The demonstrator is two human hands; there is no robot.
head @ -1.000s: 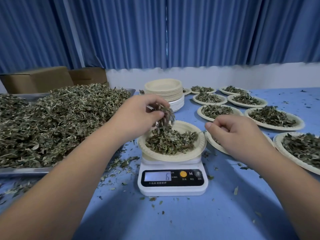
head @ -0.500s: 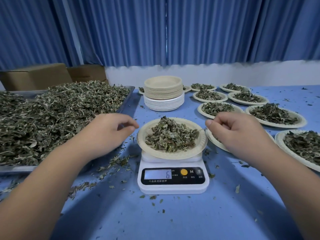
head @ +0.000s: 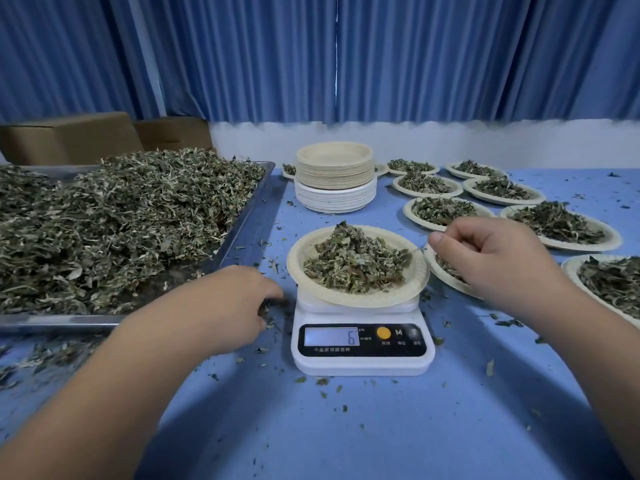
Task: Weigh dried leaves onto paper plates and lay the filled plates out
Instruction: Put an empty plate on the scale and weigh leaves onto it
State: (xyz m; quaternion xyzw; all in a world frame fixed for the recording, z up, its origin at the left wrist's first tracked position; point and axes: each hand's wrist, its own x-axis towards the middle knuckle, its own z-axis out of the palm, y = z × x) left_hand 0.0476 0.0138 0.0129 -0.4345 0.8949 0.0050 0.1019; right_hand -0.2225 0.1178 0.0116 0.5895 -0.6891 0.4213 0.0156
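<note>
On the scale (head: 362,356), the plate (head: 360,300) of leaves (head: 356,261) sits; left hand (head: 228,306) pinches loose scraps (head: 273,322) beside it; right hand (head: 491,258) hovers curled, grip unclear; add tiny pinches, watching the display (head: 330,336).

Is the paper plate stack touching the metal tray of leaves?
Apart: the head view shows blue table between the paper plate stack and the metal tray.

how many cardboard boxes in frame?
2. Left box sits at the back left, behind the leaf tray; right box is just beside it. More may be hidden behind the leaves.
</note>
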